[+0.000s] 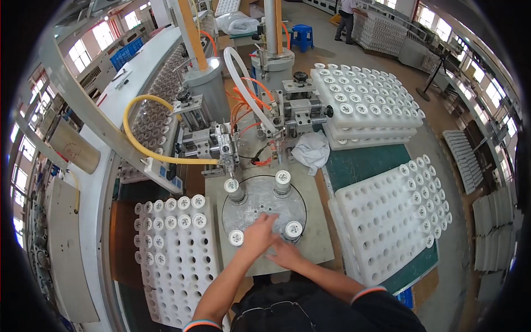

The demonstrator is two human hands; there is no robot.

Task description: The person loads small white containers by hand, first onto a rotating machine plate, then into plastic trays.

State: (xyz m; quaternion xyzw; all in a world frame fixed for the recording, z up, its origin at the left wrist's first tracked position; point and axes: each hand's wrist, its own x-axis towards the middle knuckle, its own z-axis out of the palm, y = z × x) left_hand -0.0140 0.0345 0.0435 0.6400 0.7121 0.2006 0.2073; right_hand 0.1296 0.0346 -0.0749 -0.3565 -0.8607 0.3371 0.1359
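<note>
A round metal turntable (264, 199) lies in front of me with white capped cylinders standing on its posts, one at the back left (231, 186), one at the back right (282, 177), one at the front left (236, 238) and one at the front right (293, 229). My left hand (259, 233) rests flat on the turntable's front, fingers spread, between the two front cylinders. My right hand (285, 254) lies just below the front right cylinder, fingers pointing left and holding nothing that I can see.
A white foam tray (177, 276) at the left holds several capped parts in its back rows. Another tray (381, 232) at the right has parts along its far edge. Stacked full trays (365, 102) sit behind. Pneumatic machinery (260, 122) with hoses stands behind the turntable. A person (347, 16) works far back.
</note>
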